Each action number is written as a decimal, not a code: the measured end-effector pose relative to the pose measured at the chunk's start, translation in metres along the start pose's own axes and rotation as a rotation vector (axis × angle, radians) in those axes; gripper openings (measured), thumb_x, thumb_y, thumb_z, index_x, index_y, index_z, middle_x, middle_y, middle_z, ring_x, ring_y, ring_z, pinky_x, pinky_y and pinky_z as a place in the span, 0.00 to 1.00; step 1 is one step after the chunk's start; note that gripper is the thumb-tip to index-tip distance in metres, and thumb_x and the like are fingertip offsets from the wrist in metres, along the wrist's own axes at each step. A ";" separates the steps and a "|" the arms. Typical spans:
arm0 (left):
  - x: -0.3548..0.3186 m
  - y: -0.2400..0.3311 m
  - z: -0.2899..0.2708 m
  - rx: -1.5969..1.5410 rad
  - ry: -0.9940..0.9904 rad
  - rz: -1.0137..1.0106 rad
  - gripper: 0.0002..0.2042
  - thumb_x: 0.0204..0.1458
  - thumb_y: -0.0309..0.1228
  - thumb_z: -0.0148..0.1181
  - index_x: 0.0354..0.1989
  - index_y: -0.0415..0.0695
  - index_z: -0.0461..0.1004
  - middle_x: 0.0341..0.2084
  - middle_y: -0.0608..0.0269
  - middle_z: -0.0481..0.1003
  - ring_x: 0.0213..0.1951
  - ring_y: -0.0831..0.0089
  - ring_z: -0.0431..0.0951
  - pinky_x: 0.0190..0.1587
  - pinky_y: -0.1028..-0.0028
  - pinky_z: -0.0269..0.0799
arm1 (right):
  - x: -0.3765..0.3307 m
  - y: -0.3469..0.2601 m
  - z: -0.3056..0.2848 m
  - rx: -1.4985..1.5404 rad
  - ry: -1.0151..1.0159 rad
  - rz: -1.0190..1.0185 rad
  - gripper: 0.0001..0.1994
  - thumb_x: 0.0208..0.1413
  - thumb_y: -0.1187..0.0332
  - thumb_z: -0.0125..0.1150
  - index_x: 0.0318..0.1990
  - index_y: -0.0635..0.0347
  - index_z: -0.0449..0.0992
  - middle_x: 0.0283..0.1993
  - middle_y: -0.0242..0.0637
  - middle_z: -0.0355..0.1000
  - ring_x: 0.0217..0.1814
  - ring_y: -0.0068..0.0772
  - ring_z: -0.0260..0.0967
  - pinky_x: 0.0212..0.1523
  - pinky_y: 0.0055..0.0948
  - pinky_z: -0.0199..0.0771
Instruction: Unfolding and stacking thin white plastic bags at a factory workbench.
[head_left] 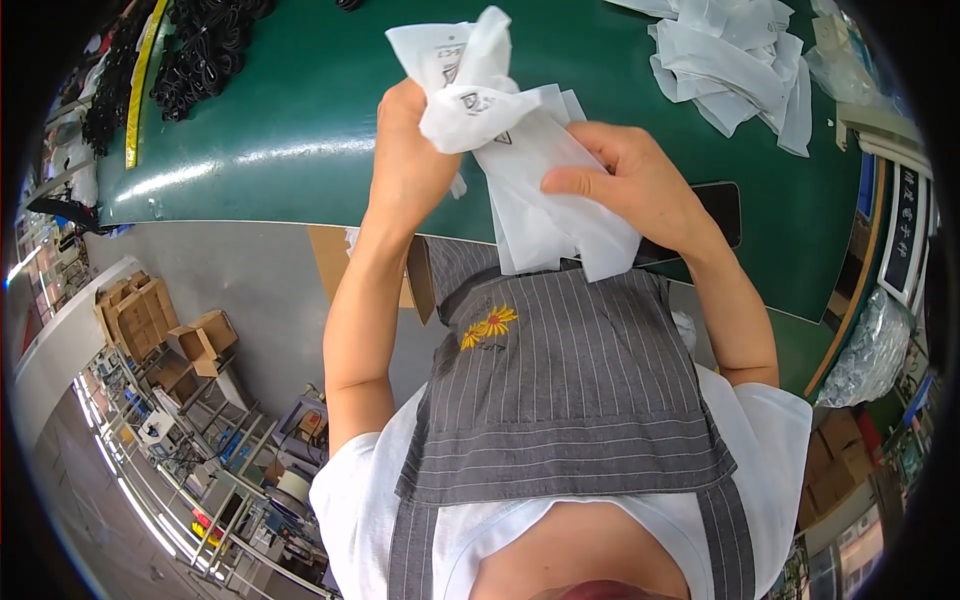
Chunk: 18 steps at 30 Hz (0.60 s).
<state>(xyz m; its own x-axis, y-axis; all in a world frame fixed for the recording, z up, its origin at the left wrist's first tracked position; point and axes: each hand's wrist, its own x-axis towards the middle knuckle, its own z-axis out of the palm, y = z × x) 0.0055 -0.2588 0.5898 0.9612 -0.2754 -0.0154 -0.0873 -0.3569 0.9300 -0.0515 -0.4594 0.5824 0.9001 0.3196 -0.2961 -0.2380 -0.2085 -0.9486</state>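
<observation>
Several translucent white plastic bags with small dark print are bunched between my hands, above the front edge of the green table. My left hand is closed around their crumpled upper part, its fingertips hidden behind the plastic. With thumb on top and fingers beneath, my right hand grips the flat lower part of the bags. Their lower ends hang down before my striped grey apron. A dark phone lies on the table, partly covered by my right wrist.
A heap of similar white bags lies at the far right. Coiled black cables lie at the far left beside a yellow strip. An open cardboard box stands below the table edge. Further cartons sit on the left.
</observation>
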 end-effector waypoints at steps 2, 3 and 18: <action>0.006 0.002 0.001 0.061 0.000 0.019 0.09 0.47 0.26 0.58 0.36 0.36 0.75 0.25 0.60 0.77 0.29 0.75 0.75 0.33 0.73 0.70 | -0.003 0.008 -0.002 0.024 -0.092 0.018 0.12 0.52 0.63 0.61 0.34 0.65 0.75 0.23 0.33 0.70 0.25 0.19 0.62 0.27 0.23 0.63; 0.008 0.004 0.001 0.123 -0.001 0.038 0.09 0.47 0.26 0.58 0.35 0.36 0.75 0.25 0.60 0.77 0.29 0.75 0.75 0.32 0.72 0.70 | -0.004 0.013 -0.002 0.098 -0.130 0.016 0.13 0.53 0.63 0.61 0.36 0.66 0.75 0.26 0.32 0.71 0.27 0.19 0.64 0.29 0.22 0.64; 0.014 -0.008 -0.004 -0.263 -0.058 -0.281 0.07 0.50 0.32 0.62 0.31 0.42 0.74 0.18 0.73 0.66 0.17 0.88 0.55 0.20 0.83 0.47 | -0.033 0.033 0.025 0.326 -0.114 0.137 0.19 0.51 0.68 0.61 0.49 0.65 0.67 0.41 0.35 0.71 0.34 0.20 0.68 0.33 0.21 0.70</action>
<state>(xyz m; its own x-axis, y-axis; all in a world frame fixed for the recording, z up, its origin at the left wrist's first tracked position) 0.0209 -0.2558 0.5835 0.9211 -0.2520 -0.2967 0.2546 -0.1864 0.9489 -0.0983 -0.4542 0.5578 0.8100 0.4136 -0.4158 -0.4736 0.0430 -0.8797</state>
